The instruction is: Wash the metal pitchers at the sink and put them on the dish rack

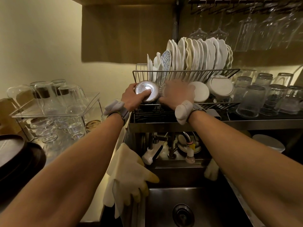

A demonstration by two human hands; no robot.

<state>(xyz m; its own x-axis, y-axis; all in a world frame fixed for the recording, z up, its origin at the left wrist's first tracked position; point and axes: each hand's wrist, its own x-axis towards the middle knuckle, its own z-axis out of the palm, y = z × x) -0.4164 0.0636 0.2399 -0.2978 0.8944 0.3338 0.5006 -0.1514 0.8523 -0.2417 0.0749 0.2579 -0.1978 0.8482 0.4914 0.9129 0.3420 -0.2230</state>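
Head cam: metal pitcher (pixel 147 93) stands upside down, base up, axis approx upright, in near-left corner of dish rack (pixel 185 72) w/ left hand (pixel 132 99) gripping its side; right hand (pixel 176 94) just right of it, blurred, grip can't tell.

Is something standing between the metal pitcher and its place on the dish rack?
Nothing visible does. The left hand holds the metal pitcher, base up, at the front left corner of the dish rack; the right hand and white bowls are beside it.
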